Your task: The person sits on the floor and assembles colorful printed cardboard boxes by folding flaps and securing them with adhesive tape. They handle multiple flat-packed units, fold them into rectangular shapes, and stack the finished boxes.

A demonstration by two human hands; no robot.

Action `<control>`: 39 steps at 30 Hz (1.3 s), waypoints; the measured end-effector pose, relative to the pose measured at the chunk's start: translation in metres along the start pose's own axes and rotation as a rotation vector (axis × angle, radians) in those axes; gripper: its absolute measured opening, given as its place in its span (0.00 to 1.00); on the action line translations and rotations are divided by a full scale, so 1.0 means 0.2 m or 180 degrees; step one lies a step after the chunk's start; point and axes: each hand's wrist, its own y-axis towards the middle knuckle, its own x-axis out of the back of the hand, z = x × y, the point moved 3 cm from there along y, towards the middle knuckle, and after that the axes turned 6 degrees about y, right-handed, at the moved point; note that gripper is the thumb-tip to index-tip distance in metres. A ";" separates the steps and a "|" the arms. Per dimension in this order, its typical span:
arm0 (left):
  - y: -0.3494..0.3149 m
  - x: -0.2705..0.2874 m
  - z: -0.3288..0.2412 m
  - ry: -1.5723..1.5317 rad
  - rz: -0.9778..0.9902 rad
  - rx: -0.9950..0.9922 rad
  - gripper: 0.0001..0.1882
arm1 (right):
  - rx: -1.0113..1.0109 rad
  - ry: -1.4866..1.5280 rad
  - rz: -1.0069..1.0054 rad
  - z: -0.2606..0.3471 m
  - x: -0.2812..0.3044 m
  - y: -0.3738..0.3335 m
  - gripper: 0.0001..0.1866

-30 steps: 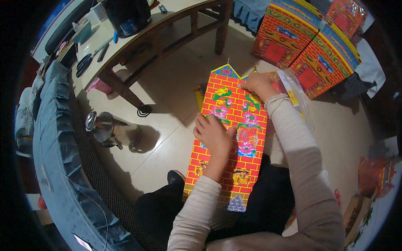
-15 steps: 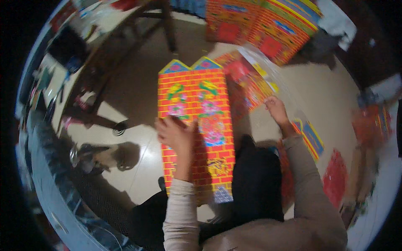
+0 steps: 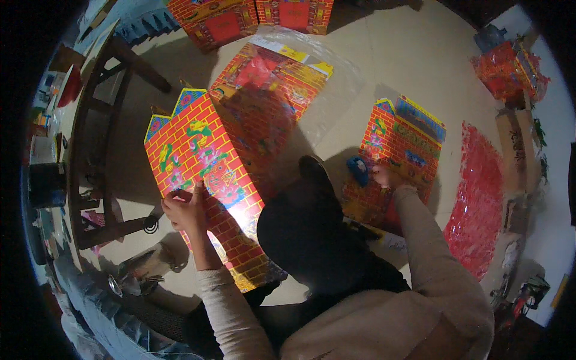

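Observation:
A folded cardboard house panel (image 3: 204,150), printed with red and yellow bricks, flowers and a fish, leans tilted against my left leg. Its top ends in two blue-patterned peaks. At its left edge my left hand (image 3: 185,210) grips it, thumb on the printed face and fingers bent about the edge. Farther right, my right hand (image 3: 389,177) is low over another brick-printed cardboard piece (image 3: 414,150) lying on the floor. Its fingers are beside a small rounded blue object (image 3: 358,171) whose kind I cannot make out. Whether they grip it is unclear.
Ahead on the floor lie brick-printed sheets (image 3: 312,78) partly under clear plastic film (image 3: 336,90). Two printed panels (image 3: 294,13) stand at the back. A wooden table (image 3: 114,108) is on the left; red plastic wrap (image 3: 477,198) and a brown carton (image 3: 516,150) are on the right.
The view has turned rightward. My left hand has shifted to the panel's left edge, and the panel leans more. My right hand has moved down to the blue object on the floor piece.

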 end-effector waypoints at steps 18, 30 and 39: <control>-0.01 0.04 -0.02 -0.0086 -0.0001 -0.0061 0.43 | 0.0634 0.1413 -0.0693 -0.40 -0.05 0.17 0.24; 0.01 -0.03 -0.05 -0.0186 0.0167 -0.0030 0.43 | 0.0206 0.0035 -0.0939 -0.61 -0.02 0.23 0.22; 0.01 -0.06 0.01 -0.0198 -0.0068 -0.0173 0.40 | 0.0138 0.0495 -0.1235 -0.89 -0.17 0.56 0.21</control>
